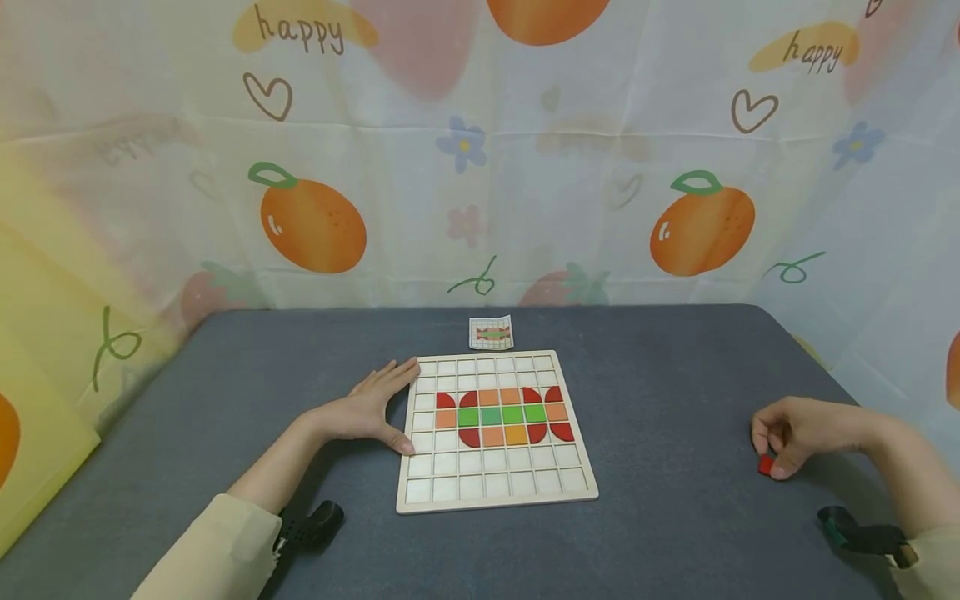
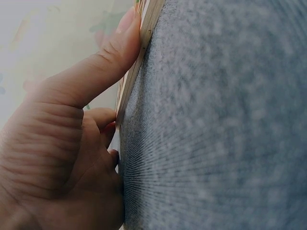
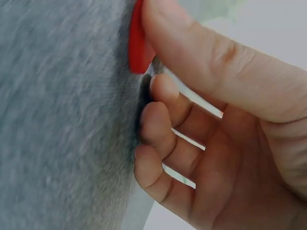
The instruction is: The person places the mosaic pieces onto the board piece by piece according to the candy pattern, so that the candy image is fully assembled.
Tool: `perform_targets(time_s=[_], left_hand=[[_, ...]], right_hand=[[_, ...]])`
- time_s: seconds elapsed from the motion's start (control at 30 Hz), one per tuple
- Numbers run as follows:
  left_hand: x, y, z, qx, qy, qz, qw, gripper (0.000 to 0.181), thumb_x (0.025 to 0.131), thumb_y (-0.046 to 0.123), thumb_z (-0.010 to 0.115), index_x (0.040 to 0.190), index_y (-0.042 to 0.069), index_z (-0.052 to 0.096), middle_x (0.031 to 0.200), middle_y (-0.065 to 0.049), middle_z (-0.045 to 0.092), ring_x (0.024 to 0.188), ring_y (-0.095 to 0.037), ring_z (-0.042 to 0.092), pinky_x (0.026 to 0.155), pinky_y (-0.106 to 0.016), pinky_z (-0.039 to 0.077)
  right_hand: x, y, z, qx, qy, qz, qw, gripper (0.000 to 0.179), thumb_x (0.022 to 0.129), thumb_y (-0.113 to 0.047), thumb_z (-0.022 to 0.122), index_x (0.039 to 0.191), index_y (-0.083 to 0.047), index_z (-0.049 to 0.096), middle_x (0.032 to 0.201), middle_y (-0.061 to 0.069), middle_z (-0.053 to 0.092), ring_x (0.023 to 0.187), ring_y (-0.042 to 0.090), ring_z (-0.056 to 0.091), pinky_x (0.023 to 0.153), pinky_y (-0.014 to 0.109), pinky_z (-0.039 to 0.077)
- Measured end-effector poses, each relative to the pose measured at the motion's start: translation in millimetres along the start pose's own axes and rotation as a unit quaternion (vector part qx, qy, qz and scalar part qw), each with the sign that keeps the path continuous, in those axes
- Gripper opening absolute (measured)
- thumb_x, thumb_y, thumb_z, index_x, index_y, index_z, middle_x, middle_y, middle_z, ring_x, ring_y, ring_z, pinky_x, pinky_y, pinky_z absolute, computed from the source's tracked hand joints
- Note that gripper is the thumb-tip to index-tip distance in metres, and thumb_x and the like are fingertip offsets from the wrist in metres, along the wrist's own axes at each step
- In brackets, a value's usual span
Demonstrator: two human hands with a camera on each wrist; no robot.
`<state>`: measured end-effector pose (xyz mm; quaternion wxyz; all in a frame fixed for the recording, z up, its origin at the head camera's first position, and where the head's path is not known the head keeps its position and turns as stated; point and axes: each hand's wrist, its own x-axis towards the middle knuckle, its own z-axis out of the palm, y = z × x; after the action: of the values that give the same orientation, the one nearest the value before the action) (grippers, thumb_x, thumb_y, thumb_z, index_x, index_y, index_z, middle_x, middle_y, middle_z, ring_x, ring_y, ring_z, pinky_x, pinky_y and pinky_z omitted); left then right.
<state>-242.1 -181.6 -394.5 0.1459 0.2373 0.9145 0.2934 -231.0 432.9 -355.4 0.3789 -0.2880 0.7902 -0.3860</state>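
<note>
A pale wooden grid board (image 1: pixel 497 506) lies on the dark table, with red rounded tiles (image 1: pixel 470 437) and square orange tiles (image 1: pixel 492 436) and green tiles (image 1: pixel 512 414) in its middle rows. My left hand (image 1: pixel 367 408) spreads along the board's left edge, thumb and fingertips touching the frame. In the left wrist view, the thumb (image 2: pixel 108 60) presses against the wooden rim. Far to the right of the board, my right hand (image 1: pixel 806 433) pinches a small red tile (image 1: pixel 766 464) low at the tabletop. The right wrist view shows the red tile (image 3: pixel 138 45) under the thumb, the other fingers curled.
Behind the board lies a small pattern card (image 1: pixel 491 333) printed with a similar coloured design. A fruit-printed cloth (image 1: pixel 570 208) hangs along the table's back edge. Black wrist devices (image 1: pixel 315 525) sit at both cuffs.
</note>
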Motion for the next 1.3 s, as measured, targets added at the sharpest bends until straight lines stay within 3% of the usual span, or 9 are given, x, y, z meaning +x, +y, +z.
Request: perform_targets(time_s=[0.1, 0.23, 0.33, 0.57, 0.67, 0.9, 1.3], left_hand=[[-0.1, 0.0, 0.1, -0.001, 0.000, -0.001, 1.0000, 0.126, 0.066, 0.050, 0.087, 0.159, 0.006, 0.015, 0.169, -0.015, 0.007, 0.154, -0.047, -0.001, 0.119, -0.071, 0.005], [-0.2, -0.5, 0.3, -0.002, 0.000, 0.001, 1.0000, 0.126, 0.066, 0.050, 0.087, 0.159, 0.006, 0.015, 0.169, -0.016, 0.006, 0.154, -0.047, -0.002, 0.119, -0.071, 0.004], [-0.3, -0.8, 0.2, -0.004, 0.000, 0.002, 1.0000, 0.126, 0.067, 0.050, 0.087, 0.159, 0.005, 0.015, 0.168, -0.016, 0.006, 0.154, -0.047, -0.002, 0.119, -0.071, 0.004], [-0.6, -0.2, -0.2, -0.005, -0.001, 0.003, 1.0000, 0.127, 0.066, 0.052, 0.087, 0.159, 0.005, 0.015, 0.168, -0.017, 0.007, 0.153, -0.048, -0.002, 0.118, -0.072, 0.004], [-0.8, 0.0, -0.3, -0.004, -0.001, 0.005, 1.0000, 0.127, 0.066, 0.052, 0.087, 0.159, 0.004, 0.015, 0.168, -0.017, 0.007, 0.153, -0.048, -0.001, 0.118, -0.072, 0.004], [-0.5, -0.1, -0.2, -0.003, 0.001, 0.007, 1.0000, 0.126, 0.066, 0.052, 0.087, 0.159, 0.005, 0.015, 0.168, -0.017, 0.007, 0.153, -0.048, -0.001, 0.118, -0.071, 0.004], [0.4, -0.7, 0.1, 0.002, 0.003, 0.004, 1.0000, 0.126, 0.066, 0.052, 0.087, 0.159, 0.006, 0.015, 0.168, -0.016, 0.008, 0.154, -0.048, 0.000, 0.119, -0.071, 0.005]], right_hand=[[2.0, -3, 0, -0.025, 0.016, 0.002, 0.9996, 0.024, 0.084, -0.005, 0.073, 0.089, 0.010, 0.055, 0.070, 0.026, 0.043, 0.062, -0.003, 0.045, 0.050, 0.024, 0.039], [5.2, -5, 0, -0.047, 0.026, -0.007, 0.9985, 0.020, 0.087, -0.005, 0.071, 0.087, 0.007, 0.055, 0.070, 0.004, 0.055, 0.066, -0.005, 0.051, 0.052, 0.024, 0.042], [8.4, -8, 0, -0.040, 0.020, -0.013, 0.9989, 0.016, 0.091, -0.004, 0.066, 0.088, 0.007, 0.055, 0.077, -0.004, 0.059, 0.067, -0.004, 0.051, 0.053, 0.026, 0.043], [20.6, -17, 6, -0.025, 0.010, -0.018, 0.9995, 0.013, 0.097, -0.004, 0.058, 0.091, 0.007, 0.053, 0.075, 0.028, 0.047, 0.059, 0.011, 0.044, 0.052, 0.032, 0.039], [27.1, -21, 9, -0.026, 0.017, -0.008, 0.9995, 0.013, 0.098, -0.006, 0.057, 0.094, 0.007, 0.054, 0.075, 0.027, 0.049, 0.061, 0.016, 0.048, 0.054, 0.030, 0.043], [44.1, -35, 15, -0.028, 0.055, 0.002, 0.9981, 0.017, 0.100, -0.011, 0.056, 0.102, 0.006, 0.053, 0.083, 0.003, 0.060, 0.076, 0.020, 0.067, 0.067, 0.033, 0.058], [85.2, -64, 30, -0.082, 0.134, -0.051, 0.9863, 0.017, 0.094, -0.017, 0.067, 0.102, -0.003, 0.059, 0.088, 0.007, 0.067, 0.077, 0.026, 0.066, 0.069, 0.032, 0.057]])
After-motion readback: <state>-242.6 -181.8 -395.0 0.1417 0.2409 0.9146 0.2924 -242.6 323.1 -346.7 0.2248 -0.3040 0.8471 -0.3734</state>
